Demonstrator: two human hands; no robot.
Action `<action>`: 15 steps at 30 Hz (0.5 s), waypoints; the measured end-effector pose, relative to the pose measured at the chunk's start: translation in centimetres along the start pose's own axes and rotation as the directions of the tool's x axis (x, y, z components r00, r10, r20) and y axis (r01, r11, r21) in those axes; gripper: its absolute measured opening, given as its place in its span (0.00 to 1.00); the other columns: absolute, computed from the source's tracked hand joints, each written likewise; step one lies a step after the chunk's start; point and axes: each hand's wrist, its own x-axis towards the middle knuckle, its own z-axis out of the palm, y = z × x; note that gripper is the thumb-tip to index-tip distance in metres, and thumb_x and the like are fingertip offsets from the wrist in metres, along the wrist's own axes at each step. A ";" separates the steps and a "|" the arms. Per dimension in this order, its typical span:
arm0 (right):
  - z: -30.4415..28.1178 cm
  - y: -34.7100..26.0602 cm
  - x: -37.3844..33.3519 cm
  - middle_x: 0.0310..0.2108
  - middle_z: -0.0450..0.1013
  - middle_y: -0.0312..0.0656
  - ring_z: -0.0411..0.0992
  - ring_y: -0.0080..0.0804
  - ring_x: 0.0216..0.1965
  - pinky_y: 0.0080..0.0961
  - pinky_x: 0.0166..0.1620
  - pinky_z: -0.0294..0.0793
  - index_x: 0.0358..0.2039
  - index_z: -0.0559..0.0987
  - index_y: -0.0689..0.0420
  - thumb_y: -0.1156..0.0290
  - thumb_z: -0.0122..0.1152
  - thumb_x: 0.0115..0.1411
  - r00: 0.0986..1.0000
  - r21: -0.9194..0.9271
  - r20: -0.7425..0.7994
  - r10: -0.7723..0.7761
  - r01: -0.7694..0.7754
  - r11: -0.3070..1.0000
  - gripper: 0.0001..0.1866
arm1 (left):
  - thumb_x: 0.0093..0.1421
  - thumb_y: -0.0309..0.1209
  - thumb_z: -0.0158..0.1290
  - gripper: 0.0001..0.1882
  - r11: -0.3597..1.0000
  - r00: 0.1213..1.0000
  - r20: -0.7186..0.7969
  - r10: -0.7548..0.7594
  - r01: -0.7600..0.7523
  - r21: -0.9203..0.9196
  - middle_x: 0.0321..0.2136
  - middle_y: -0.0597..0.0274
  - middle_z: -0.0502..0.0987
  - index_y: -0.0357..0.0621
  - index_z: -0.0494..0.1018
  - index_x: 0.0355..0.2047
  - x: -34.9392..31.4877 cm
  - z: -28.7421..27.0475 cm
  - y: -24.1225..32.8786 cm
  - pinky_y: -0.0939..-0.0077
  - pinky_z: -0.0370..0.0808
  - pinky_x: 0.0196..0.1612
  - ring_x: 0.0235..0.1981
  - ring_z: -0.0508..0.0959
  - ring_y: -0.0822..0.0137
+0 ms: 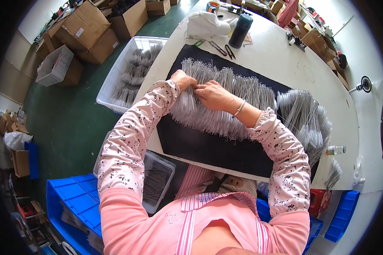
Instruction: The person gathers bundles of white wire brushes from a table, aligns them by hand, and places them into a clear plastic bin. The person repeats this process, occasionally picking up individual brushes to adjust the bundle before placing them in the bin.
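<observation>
At twelve o'clock, the left hand [183, 79] and right hand [213, 94] meet, fingers curled nearly closed, any grip hard to tell, at the nine-o'clock end of the wire brushes [230, 114], dark cloth [208, 148] leaving room at six and a white tub [110, 106] beyond the table's ten-o'clock edge.

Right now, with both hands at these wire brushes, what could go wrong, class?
The wire brushes lie packed side by side, so their looped ends might tangle. The bare fingers are close to the wires and could get pricked. The right sleeve lies near the brushes and may snag.
</observation>
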 end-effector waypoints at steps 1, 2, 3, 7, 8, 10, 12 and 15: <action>-0.5 -0.1 0.2 0.34 0.75 0.40 0.72 0.38 0.41 0.41 0.49 0.64 0.26 0.78 0.55 0.68 0.49 0.53 1.000 0.022 0.015 0.005 -0.005 1.000 0.09 | 0.32 0.40 0.66 0.34 0.997 0.992 -0.121 0.033 -0.041 -0.065 0.41 0.45 0.76 0.29 0.74 0.39 1.0 0.7 -1.0 0.73 0.73 0.46 0.42 0.78 0.58; -0.8 0.0 0.3 0.32 0.75 0.40 0.73 0.39 0.39 0.40 0.48 0.64 0.25 0.78 0.56 0.68 0.49 0.53 0.999 0.043 0.031 0.009 -0.010 0.999 0.09 | 0.33 0.39 0.65 0.32 0.990 0.995 -0.093 0.027 -0.040 -0.133 0.37 0.47 0.77 0.29 0.75 0.37 2.1 0.6 -2.1 0.73 0.74 0.43 0.38 0.78 0.59; -1.0 0.5 0.1 0.28 0.76 0.42 0.74 0.41 0.36 0.41 0.47 0.66 0.24 0.78 0.57 0.67 0.49 0.54 0.999 0.010 -0.021 -0.029 0.029 1.000 0.11 | 0.34 0.38 0.65 0.29 0.980 0.998 -0.060 0.029 -0.041 -0.197 0.34 0.48 0.77 0.29 0.75 0.34 2.1 0.3 -2.1 0.73 0.75 0.39 0.34 0.78 0.60; -2.6 0.2 -0.3 0.32 0.76 0.43 0.74 0.40 0.39 0.41 0.48 0.65 0.25 0.78 0.56 0.68 0.51 0.54 0.986 0.009 0.135 0.099 -0.101 0.995 0.09 | 0.38 0.27 0.61 0.14 0.837 0.996 0.088 0.024 0.028 -0.546 0.23 0.55 0.75 0.31 0.74 0.26 0.2 -0.8 -1.5 0.71 0.74 0.27 0.23 0.76 0.64; -2.7 0.1 -0.2 0.36 0.75 0.41 0.73 0.39 0.41 0.39 0.49 0.64 0.29 0.78 0.56 0.68 0.51 0.54 0.987 -0.024 0.117 0.108 -0.106 0.994 0.08 | 0.39 0.24 0.60 0.12 0.796 0.991 0.131 0.013 0.069 -0.602 0.23 0.55 0.75 0.32 0.74 0.26 -0.5 -1.3 -1.2 0.71 0.74 0.27 0.24 0.77 0.64; -3.0 -0.2 0.0 0.42 0.74 0.37 0.71 0.36 0.44 0.36 0.52 0.62 0.38 0.79 0.55 0.68 0.52 0.55 0.988 -0.096 0.078 0.130 -0.123 0.988 0.12 | 0.40 0.21 0.58 0.10 0.746 0.986 0.161 0.039 0.079 -0.661 0.24 0.56 0.75 0.32 0.74 0.26 -1.1 -1.6 -0.8 0.69 0.75 0.27 0.25 0.77 0.63; -2.9 -0.5 0.4 0.44 0.73 0.35 0.69 0.35 0.46 0.40 0.53 0.60 0.40 0.78 0.53 0.69 0.52 0.55 0.998 -0.191 0.044 0.045 -0.036 0.981 0.13 | 0.40 0.20 0.58 0.11 0.706 0.976 0.188 0.109 0.057 -0.706 0.24 0.55 0.76 0.32 0.74 0.27 -1.7 -1.8 -0.7 0.69 0.75 0.28 0.25 0.77 0.62; -1.7 -0.5 1.1 0.44 0.73 0.33 0.68 0.33 0.46 0.46 0.54 0.58 0.41 0.77 0.51 0.69 0.53 0.54 1.000 -0.231 0.029 -0.013 0.019 0.973 0.13 | 0.41 0.20 0.57 0.11 0.695 0.984 0.141 0.106 0.028 -0.718 0.25 0.55 0.76 0.31 0.73 0.28 -1.8 -1.8 -1.0 0.69 0.75 0.28 0.25 0.77 0.62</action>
